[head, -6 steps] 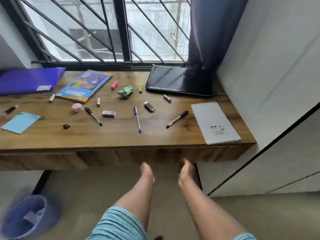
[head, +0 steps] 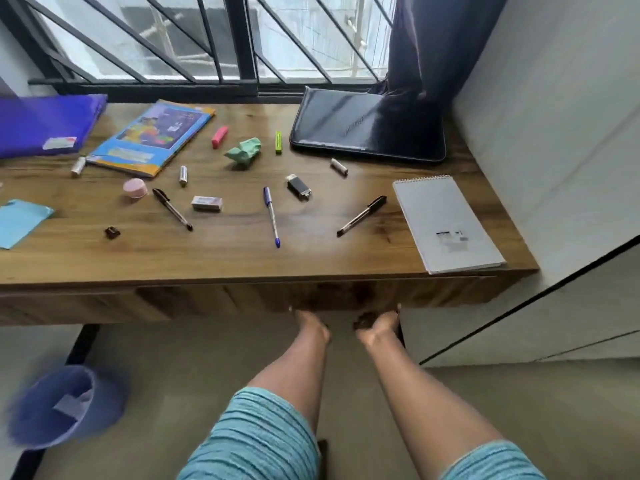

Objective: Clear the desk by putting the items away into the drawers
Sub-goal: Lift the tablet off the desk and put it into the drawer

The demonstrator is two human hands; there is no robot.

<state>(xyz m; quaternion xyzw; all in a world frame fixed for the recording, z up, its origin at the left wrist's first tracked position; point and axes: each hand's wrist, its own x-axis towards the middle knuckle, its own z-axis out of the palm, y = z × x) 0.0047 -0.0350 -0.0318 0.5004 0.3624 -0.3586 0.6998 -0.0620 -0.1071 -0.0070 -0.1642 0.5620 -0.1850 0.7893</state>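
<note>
head cam | over desk (head: pixel 242 261) front edge | faces forward-down toward window (head: pixel 294 36) | near, wide-angle

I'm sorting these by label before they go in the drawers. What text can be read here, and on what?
No text can be read.
Notepad sticker: blurred.
Purple folder label: blurred.
Book cover print: too small.
Eraser wrapper: too small.
Black case mark: illegible.

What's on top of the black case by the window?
Only the hem of the dark curtain rests on the black case, over its far right corner. The rest of its top shows bare; whatever lies beneath the cloth is hidden.
</note>
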